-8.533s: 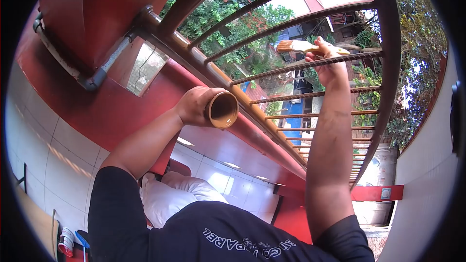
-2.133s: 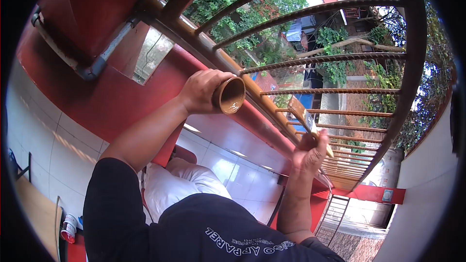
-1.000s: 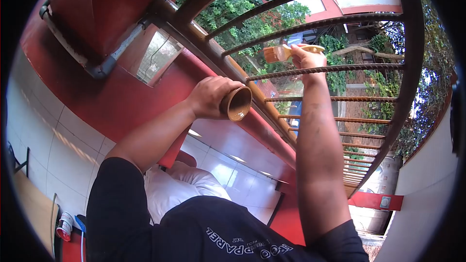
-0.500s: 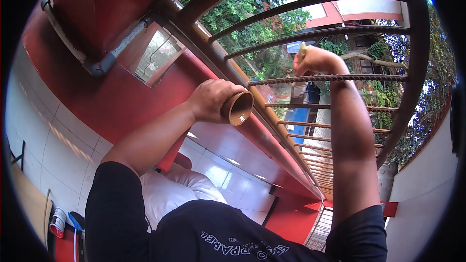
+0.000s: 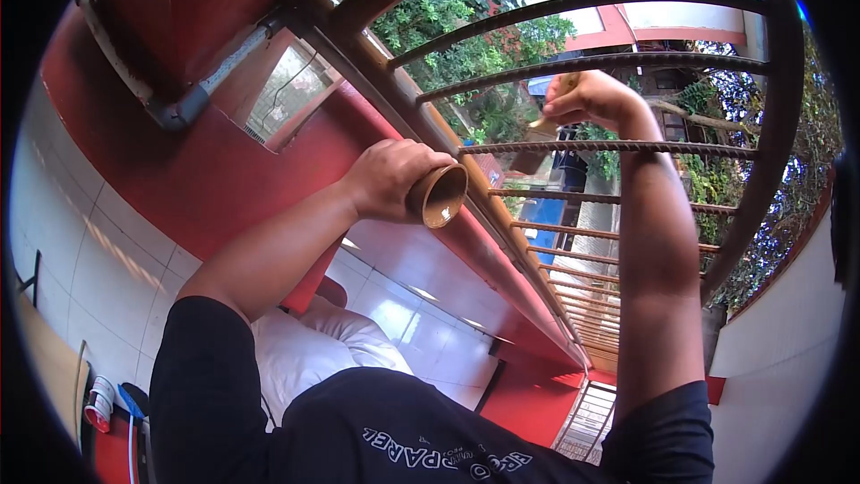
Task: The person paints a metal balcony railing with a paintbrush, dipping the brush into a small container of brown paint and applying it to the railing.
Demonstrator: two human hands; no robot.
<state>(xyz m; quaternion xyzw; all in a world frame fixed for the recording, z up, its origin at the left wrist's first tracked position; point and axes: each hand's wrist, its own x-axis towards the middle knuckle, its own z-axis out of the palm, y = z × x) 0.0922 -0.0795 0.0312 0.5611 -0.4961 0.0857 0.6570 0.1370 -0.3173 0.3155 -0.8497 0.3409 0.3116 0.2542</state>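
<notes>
Two bare hands work at a metal railing, as seen in the head view. The left hand (image 5: pixel 394 181) grasps a brown container (image 5: pixel 444 201), tilted mouth toward the viewer, beside the lower rail (image 5: pixel 491 211); glossy wet brown liquid shows inside. The right hand (image 5: pixel 591 97), its forearm passing between the bars, is closed around a slim pale-yellow handle (image 5: pixel 540 125), judged to be that of a brush; its bristles cannot be made out. Progress: the nearest crossbars (image 5: pixel 609 63) appear dark brown along their visible length, whereas the farther bars (image 5: pixel 582 315) appear more orange-brown. Whether this marks coated and uncoated metal, or merely light, cannot be told, so the share left is uncertain. Liquid in the container and both hands occupied suggest work under way. Lower left: a red-and-white can (image 5: pixel 99 401).
</notes>
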